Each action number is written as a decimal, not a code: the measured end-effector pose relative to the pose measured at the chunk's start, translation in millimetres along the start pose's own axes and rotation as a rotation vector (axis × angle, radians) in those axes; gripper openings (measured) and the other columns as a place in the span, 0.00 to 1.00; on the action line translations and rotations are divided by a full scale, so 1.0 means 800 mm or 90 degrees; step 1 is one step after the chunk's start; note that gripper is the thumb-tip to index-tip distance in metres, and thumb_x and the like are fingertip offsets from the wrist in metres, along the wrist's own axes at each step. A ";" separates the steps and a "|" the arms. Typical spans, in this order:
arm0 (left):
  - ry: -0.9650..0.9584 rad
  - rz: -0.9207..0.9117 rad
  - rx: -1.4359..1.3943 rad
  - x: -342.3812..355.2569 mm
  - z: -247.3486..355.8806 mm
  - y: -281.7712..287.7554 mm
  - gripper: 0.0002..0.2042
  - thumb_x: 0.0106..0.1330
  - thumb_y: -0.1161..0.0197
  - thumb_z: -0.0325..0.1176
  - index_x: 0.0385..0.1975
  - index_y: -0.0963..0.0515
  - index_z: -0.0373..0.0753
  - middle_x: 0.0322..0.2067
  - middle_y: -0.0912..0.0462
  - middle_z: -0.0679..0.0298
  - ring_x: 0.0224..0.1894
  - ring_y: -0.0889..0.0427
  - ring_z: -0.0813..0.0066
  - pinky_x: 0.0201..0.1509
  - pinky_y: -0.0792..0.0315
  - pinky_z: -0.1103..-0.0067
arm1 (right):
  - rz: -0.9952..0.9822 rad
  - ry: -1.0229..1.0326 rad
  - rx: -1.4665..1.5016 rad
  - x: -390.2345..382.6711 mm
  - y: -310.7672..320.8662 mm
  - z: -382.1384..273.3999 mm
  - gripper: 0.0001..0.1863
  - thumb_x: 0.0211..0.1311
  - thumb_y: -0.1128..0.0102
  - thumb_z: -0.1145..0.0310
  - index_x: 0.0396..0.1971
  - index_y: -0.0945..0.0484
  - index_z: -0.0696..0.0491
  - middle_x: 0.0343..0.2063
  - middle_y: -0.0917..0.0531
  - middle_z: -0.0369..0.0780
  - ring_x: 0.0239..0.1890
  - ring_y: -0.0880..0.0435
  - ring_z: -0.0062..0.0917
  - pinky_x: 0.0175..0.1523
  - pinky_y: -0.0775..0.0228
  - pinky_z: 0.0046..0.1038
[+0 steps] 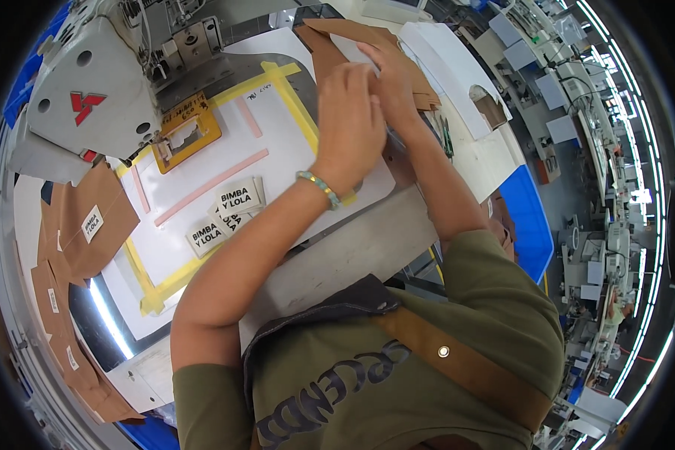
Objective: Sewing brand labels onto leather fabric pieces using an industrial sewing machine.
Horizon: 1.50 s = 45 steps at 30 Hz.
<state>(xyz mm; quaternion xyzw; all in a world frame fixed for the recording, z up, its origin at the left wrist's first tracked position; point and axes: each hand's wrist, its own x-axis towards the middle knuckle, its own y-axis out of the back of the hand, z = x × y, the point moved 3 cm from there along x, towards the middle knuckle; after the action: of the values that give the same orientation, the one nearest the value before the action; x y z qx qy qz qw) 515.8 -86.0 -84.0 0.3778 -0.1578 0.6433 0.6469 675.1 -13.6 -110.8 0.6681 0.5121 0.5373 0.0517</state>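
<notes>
My left hand (350, 124), with a beaded bracelet, reaches up to the right, fingers curled and meeting those of my right hand (394, 86), which is also bent closed. Both are over a stack of brown pieces (326, 41) at the top; what their fingers hold is hidden. Below and left, several white printed labels (236, 196) lie on a white board (277, 127) edged with yellow tape, with pink strips (210, 187). A yellow template (202, 127) sits by the white sewing machine (90, 105) at upper left.
Brown pieces with white labels (90, 247) lie along the left edge. A white box (450, 67) and scissors (446, 142) are at upper right. A blue bin (529, 217) stands right of my right arm. Rows of workstations (600, 247) fill the far right.
</notes>
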 end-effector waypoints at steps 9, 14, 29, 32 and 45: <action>-0.008 -0.293 0.283 -0.025 -0.059 -0.013 0.31 0.74 0.35 0.38 0.74 0.31 0.30 0.77 0.33 0.43 0.77 0.34 0.40 0.78 0.37 0.53 | 0.230 -0.124 -0.046 0.095 0.077 0.026 0.26 0.64 0.29 0.71 0.64 0.16 0.50 0.24 0.21 0.38 0.28 0.20 0.22 0.37 0.27 0.28; -0.024 -0.292 0.303 -0.029 -0.054 0.000 0.31 0.75 0.34 0.40 0.73 0.30 0.31 0.77 0.32 0.45 0.78 0.35 0.42 0.77 0.36 0.53 | 0.250 0.147 -0.151 0.166 0.103 -0.041 0.26 0.68 0.41 0.78 0.66 0.20 0.55 0.59 0.13 0.53 0.61 0.14 0.51 0.66 0.21 0.42; -0.030 -0.216 0.460 -0.094 -0.024 0.292 0.15 0.61 0.24 0.25 0.44 0.22 0.34 0.43 0.18 0.56 0.45 0.16 0.54 0.49 0.20 0.63 | -0.251 0.659 0.036 -0.017 -0.115 -0.227 0.05 0.58 0.32 0.69 0.35 0.15 0.47 0.38 0.18 0.27 0.45 0.17 0.22 0.43 0.21 0.28; -0.071 -0.160 0.486 -0.098 -0.033 0.307 0.17 0.61 0.24 0.24 0.48 0.22 0.34 0.46 0.17 0.55 0.46 0.15 0.53 0.49 0.20 0.63 | -0.190 0.710 0.069 -0.013 -0.140 -0.258 0.05 0.59 0.31 0.69 0.35 0.15 0.47 0.37 0.20 0.27 0.46 0.19 0.22 0.43 0.22 0.28; -0.081 -0.288 0.653 -0.126 -0.078 0.375 0.18 0.59 0.35 0.18 0.50 0.15 0.36 0.53 0.13 0.61 0.61 0.17 0.58 0.57 0.17 0.67 | -0.385 0.390 -0.073 -0.019 -0.088 -0.183 0.28 0.78 0.39 0.48 0.65 0.17 0.52 0.68 0.18 0.38 0.75 0.27 0.33 0.78 0.36 0.41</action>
<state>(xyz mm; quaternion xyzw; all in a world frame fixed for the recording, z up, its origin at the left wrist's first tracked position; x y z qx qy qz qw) 200.4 -148.6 -109.4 0.7065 0.2213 0.4587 0.4913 519.5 -62.0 -103.5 0.2938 0.6457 0.6991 0.0900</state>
